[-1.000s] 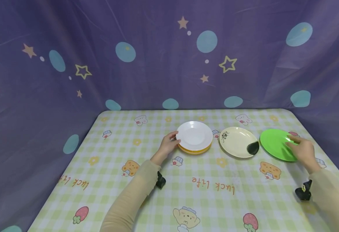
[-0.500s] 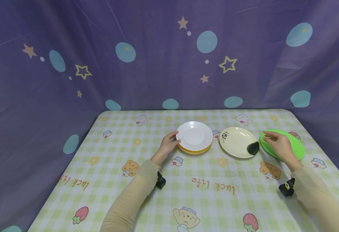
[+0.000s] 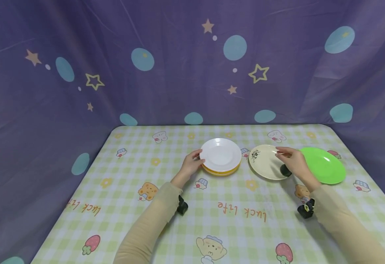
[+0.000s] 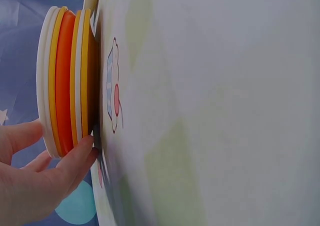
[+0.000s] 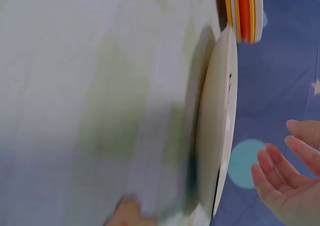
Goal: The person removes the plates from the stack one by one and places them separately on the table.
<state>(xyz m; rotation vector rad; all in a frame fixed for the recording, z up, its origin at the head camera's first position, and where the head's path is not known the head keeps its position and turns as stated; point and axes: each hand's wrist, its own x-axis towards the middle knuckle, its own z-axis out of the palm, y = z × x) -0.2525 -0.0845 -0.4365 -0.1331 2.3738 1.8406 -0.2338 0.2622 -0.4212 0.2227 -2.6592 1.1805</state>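
Checked counter (image 3: 185,223), purple star-print curtain (image 3: 179,91) behind.
Left hand (image 3: 190,164): fingers pinching plate stack (image 3: 221,156), far side, left of cream plate (image 3: 265,164). Right hand (image 3: 296,162): fingers relaxed, holding nothing, over cream plate, beside green plate (image 3: 325,165). Advisable: thumb above, fingers low, light pressure, stack level.

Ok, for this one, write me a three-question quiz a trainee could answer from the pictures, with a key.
1. True or false: the right hand hovers above the cream plate without touching it.
2. What colour is the top of the stack? A) orange B) white C) green
3. Which hand holds the stack by its edge?

Key:
1. True
2. B
3. The left hand
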